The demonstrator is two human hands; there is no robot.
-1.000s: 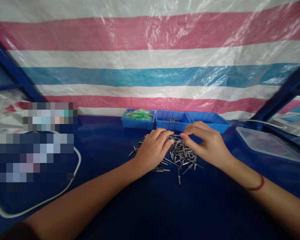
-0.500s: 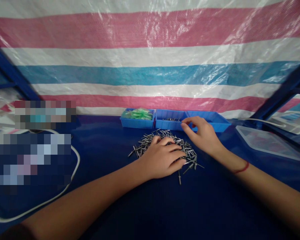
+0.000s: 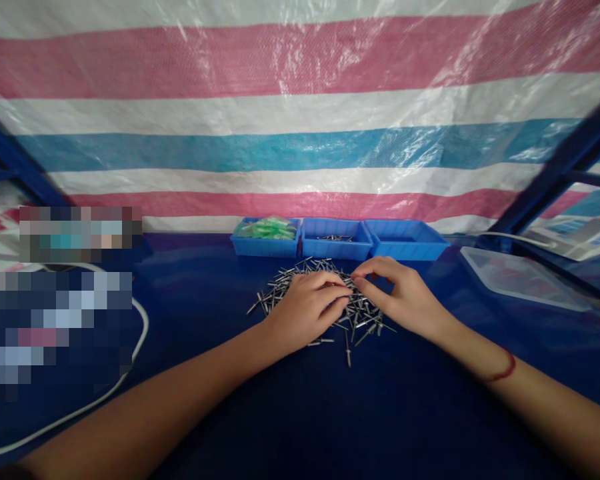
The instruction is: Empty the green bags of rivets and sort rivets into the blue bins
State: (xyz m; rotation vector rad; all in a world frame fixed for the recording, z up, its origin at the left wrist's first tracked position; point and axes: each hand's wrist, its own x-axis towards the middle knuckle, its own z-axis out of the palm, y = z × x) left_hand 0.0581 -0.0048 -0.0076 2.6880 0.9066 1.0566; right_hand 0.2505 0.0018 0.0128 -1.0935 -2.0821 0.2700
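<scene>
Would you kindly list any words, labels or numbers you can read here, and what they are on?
None can be read. The three blue trays, the pile of metal pins under both hands, the striped sheet and the clear lid bear no writing; the patches at left are blurred.

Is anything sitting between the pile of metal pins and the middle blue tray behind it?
Nothing visible. Only bare blue tabletop lies between the pin pile and the middle blue tray. The left hand and right hand rest on the pile itself, on its near side.
</scene>
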